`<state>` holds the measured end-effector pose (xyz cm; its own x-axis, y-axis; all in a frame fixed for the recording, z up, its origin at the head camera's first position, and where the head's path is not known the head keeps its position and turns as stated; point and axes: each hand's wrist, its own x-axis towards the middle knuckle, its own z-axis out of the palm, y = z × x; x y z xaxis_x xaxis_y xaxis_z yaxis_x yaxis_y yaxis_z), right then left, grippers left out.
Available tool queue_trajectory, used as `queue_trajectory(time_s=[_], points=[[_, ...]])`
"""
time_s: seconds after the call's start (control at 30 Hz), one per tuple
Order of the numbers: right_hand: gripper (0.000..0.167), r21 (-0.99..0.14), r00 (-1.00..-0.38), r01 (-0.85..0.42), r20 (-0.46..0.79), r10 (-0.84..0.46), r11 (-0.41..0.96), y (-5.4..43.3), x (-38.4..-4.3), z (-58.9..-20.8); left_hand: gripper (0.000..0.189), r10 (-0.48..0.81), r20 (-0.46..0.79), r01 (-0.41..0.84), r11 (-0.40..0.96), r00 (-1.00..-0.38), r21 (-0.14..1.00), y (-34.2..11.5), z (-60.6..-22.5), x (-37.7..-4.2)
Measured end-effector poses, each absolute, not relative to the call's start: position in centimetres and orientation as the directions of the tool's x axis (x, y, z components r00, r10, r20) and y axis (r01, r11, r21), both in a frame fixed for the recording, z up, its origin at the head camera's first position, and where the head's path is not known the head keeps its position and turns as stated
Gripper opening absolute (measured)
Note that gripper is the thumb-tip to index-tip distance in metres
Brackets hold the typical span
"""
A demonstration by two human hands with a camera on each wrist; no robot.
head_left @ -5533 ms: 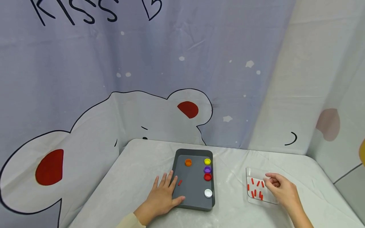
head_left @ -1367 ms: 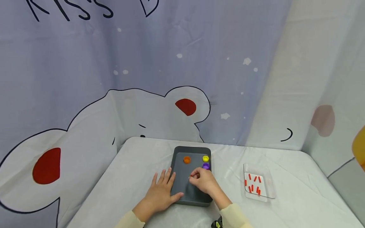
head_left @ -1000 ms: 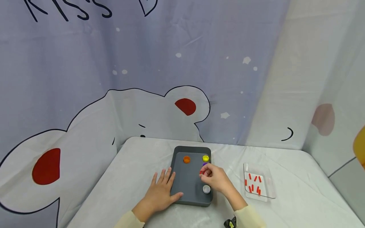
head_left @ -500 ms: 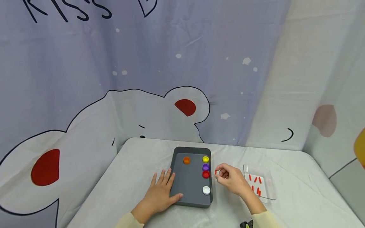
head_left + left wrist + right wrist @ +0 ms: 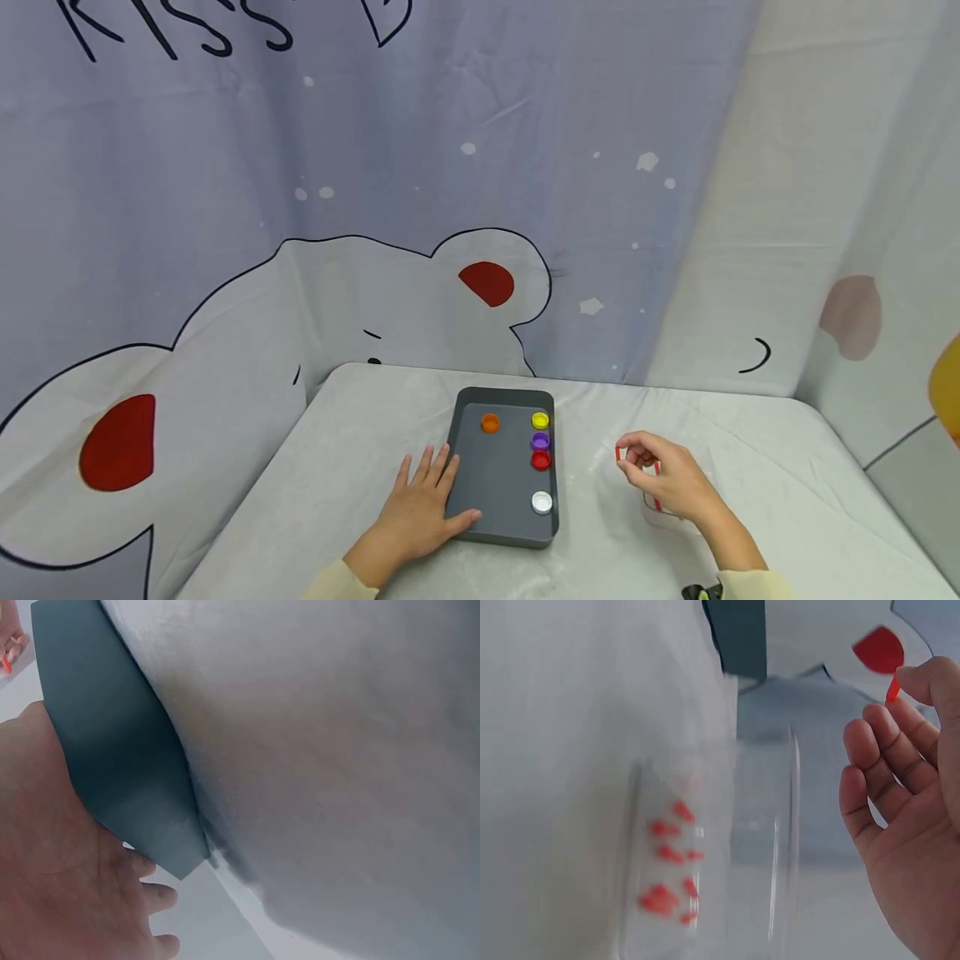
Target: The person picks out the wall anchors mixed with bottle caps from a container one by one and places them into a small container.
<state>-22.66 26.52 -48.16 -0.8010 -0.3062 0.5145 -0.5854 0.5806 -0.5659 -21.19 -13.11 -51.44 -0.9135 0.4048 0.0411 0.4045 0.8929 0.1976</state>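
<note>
My right hand [image 5: 675, 479] pinches a small red stick [image 5: 618, 453] between thumb and forefinger, in the air at the left side of a clear plastic box [image 5: 792, 817]. In the right wrist view the stick [image 5: 893, 688] pokes out past the thumb, and several blurred red sticks [image 5: 671, 853] lie inside the box. The head view has most of that box hidden behind the hand. My left hand [image 5: 420, 510] rests with fingers spread against the left edge of a dark grey tray [image 5: 498, 483]. The left wrist view has its palm [image 5: 67, 847] beside the tray wall [image 5: 124, 742].
Several small round caps sit in the tray: an orange cap [image 5: 490, 424] at the back left, then yellow [image 5: 540, 421], purple [image 5: 540, 442], red [image 5: 541, 460] and white [image 5: 542, 502] down the right side. A printed curtain [image 5: 420, 317] hangs behind the white-covered table [image 5: 375, 417].
A red stick that lay in the tray is gone from there. My right hand reached into the tray, then moved right to the box, pinching a red stick. The left hand stayed put.
</note>
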Motion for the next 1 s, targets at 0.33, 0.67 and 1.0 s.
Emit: queue_trajectory(time_s=[0.33,0.67,1.0], points=[[0.024,-0.586,-0.848,-0.505,0.471,-0.241,0.634,31.3,-21.5,-47.3,0.092,0.396,0.031,0.394,0.895,-0.918,0.209,-13.1,-51.2,-21.3],[0.020,-0.596,-0.894,-0.414,0.411,-0.182,0.688,33.7,-20.8,-48.1,0.093,0.392,0.023,0.388,0.898,-0.920,0.208,-13.3,-51.2,-21.1],[0.024,-0.572,-0.871,-0.432,0.465,-0.158,0.697,34.8,-21.0,-48.8,0.094,0.391,0.018,0.385,0.897,-0.920,0.215,-13.4,-51.3,-21.1]])
